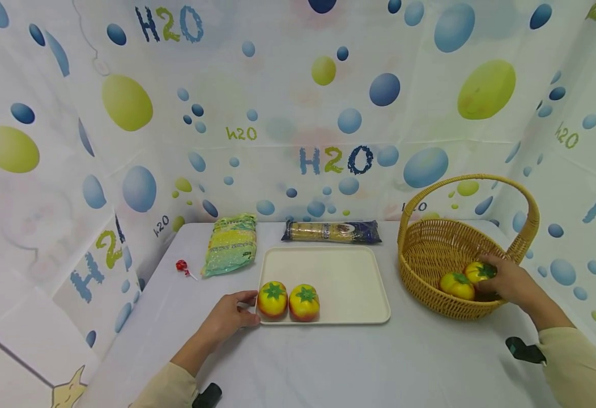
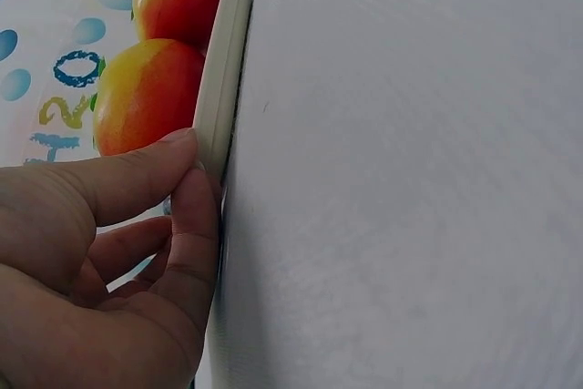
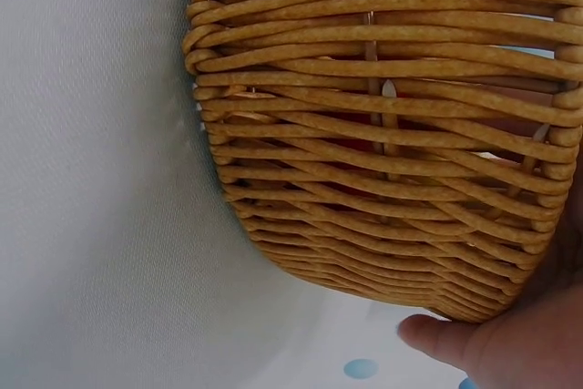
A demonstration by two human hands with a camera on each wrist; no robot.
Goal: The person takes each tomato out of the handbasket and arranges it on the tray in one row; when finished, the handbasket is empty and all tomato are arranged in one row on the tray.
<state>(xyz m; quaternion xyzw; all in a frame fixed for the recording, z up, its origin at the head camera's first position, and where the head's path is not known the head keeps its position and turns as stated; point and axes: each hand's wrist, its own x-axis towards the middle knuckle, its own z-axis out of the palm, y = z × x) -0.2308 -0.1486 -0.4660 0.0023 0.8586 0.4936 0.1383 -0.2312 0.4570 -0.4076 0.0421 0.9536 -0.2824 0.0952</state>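
On the cream tray (image 1: 351, 289), two yellow-red persimmons with green star-shaped leaves sit side by side: the left persimmon (image 1: 272, 299) and the right persimmon (image 1: 305, 302). My left hand (image 1: 228, 317) pinches the tray's front left corner between thumb and forefinger, as the left wrist view shows close up. Inside the wicker basket (image 1: 420, 283) lie two more, a front persimmon (image 1: 456, 286) and a rear persimmon (image 1: 475, 272). Reaching over the basket's right rim, my right hand (image 1: 512, 280) grips the rear one. In the right wrist view the basket wall hides most of that hand.
Behind the tray lies a pasta packet (image 1: 331, 232). A green-yellow bag (image 1: 230, 246) rests at the back left, and a red lollipop (image 1: 182, 266) beside it. The basket's tall handle (image 1: 468, 177) arches over its opening. Patterned cloth walls enclose the table.
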